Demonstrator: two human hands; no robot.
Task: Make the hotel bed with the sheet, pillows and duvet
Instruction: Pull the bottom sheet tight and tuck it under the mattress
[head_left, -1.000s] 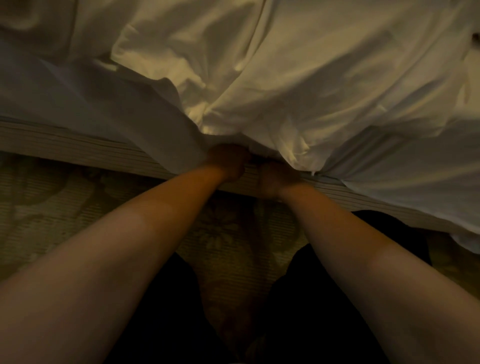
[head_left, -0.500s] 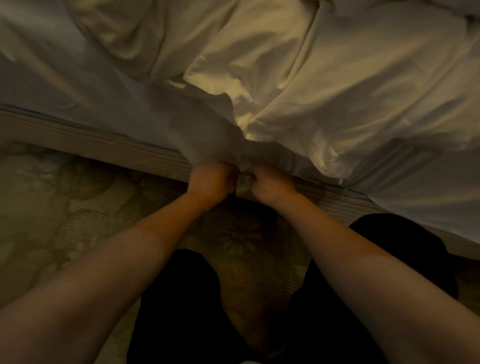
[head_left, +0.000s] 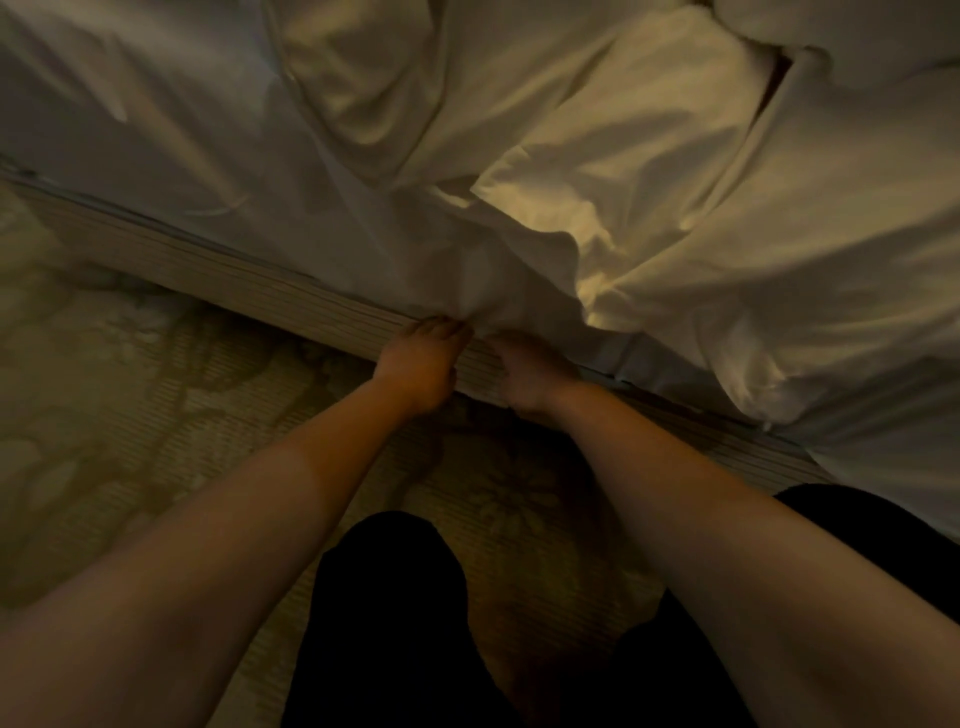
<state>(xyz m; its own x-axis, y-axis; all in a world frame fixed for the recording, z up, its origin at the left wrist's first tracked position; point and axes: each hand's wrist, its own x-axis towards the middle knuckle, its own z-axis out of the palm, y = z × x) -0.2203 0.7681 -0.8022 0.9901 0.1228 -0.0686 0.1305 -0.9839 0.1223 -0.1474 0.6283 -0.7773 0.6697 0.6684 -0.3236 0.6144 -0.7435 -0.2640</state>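
Pinches the gathered lower edge of the sheet (head_left: 322, 223) in the curled fingers of the left hand (head_left: 422, 366), right where the fabric meets the ribbed bed base (head_left: 223, 278). Sets the right hand (head_left: 532, 374) just beside it, fingertips against the same fold (too dim to tell whether gripping or only touching). Has the duvet (head_left: 701, 218) bunched above and to the right, spilling over the bed's side. Shows patterned carpet (head_left: 130, 415) under both forearms and black trousers (head_left: 384, 597) nearest the camera.
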